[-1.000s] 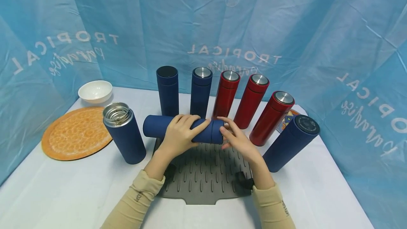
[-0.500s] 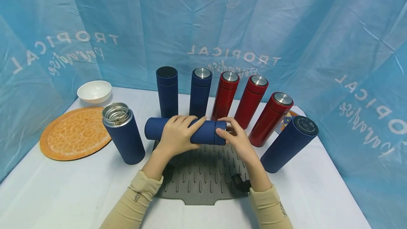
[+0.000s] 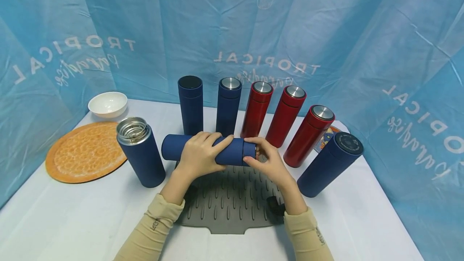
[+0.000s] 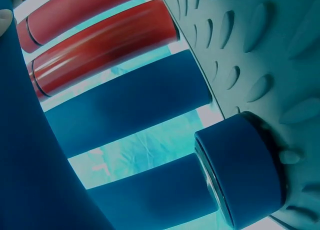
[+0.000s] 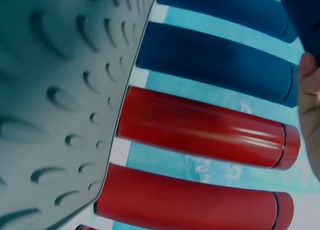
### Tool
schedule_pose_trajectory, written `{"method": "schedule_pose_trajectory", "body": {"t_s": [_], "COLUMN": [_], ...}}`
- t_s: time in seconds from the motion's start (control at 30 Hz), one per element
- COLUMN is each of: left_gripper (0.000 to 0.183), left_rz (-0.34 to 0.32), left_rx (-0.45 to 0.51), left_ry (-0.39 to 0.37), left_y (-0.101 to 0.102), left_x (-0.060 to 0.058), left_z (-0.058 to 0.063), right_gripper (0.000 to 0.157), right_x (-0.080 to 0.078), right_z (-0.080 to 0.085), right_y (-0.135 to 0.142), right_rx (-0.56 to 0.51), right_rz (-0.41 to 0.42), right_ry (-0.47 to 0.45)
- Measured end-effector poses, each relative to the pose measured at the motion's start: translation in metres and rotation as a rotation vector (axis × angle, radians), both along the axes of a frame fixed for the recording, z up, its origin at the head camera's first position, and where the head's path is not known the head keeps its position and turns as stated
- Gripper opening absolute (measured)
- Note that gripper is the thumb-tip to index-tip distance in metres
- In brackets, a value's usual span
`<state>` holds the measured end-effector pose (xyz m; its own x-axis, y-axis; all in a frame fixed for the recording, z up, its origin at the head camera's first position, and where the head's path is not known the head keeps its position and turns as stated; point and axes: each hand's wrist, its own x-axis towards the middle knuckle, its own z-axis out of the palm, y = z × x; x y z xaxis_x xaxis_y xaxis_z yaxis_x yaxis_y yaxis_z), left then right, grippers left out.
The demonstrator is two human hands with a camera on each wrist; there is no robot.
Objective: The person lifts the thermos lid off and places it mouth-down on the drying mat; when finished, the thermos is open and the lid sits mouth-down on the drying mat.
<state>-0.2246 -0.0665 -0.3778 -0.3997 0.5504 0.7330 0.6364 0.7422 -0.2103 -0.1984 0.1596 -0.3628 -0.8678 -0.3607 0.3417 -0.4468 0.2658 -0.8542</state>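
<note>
In the head view a dark blue thermos flask (image 3: 233, 154) lies sideways in the air over a grey ribbed mat (image 3: 228, 208). My left hand (image 3: 199, 154) grips its body from above. At the flask's right end, the thumb and fingers of my right hand (image 3: 267, 159) pinch the lid section, just beyond the seam. That flask fills the left edge of the left wrist view. A blue lid (image 4: 245, 170) sits on the mat there, hidden in the head view. Left of the hands stands a blue flask (image 3: 143, 156) without a lid, its steel neck bare.
Behind the mat stand two blue flasks (image 3: 191, 106) (image 3: 228, 108) and three red flasks (image 3: 256, 110) (image 3: 286, 116) (image 3: 308, 136). Another blue flask (image 3: 330, 164) is at the right. A round orange mat (image 3: 87, 152) and a white bowl (image 3: 108, 105) lie left. Blue curtains (image 3: 232, 23) surround the table.
My right hand's fingers, spread loosely at the lid end a second ago, have closed round the lid section. The held flask has shifted only slightly, still gripped by my left hand.
</note>
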Motion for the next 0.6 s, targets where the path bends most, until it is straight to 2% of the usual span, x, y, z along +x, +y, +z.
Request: {"method": "schedule_pose_trajectory", "body": {"t_s": [0.13,0.23,0.3,0.43,0.6], "left_gripper": [0.077,0.077,0.078,0.079,0.079], "left_rz": [-0.003,-0.01,-0.018,-0.032,-0.033], "left_rx": [0.009,0.019,0.026,0.035,0.032], "left_ry": [-0.01,-0.034,-0.05,-0.084,-0.146], "left_y": [0.0,0.0,0.0,-0.001,-0.002], "left_x": [0.0,0.0,0.0,0.001,0.002], "left_z": [0.0,0.0,-0.001,0.0,0.001], "right_gripper": [0.046,0.051,0.054,0.054,0.052], "right_x": [0.001,-0.004,-0.009,-0.013,-0.012], "right_z": [0.003,-0.003,-0.01,-0.015,-0.014], "right_y": [0.0,0.003,0.006,0.01,0.011], "right_rx": [0.034,0.079,0.113,0.168,0.203], "right_rz": [0.038,0.06,0.07,0.087,0.11], "right_ry": [0.165,0.306,0.368,0.415,0.402]}}
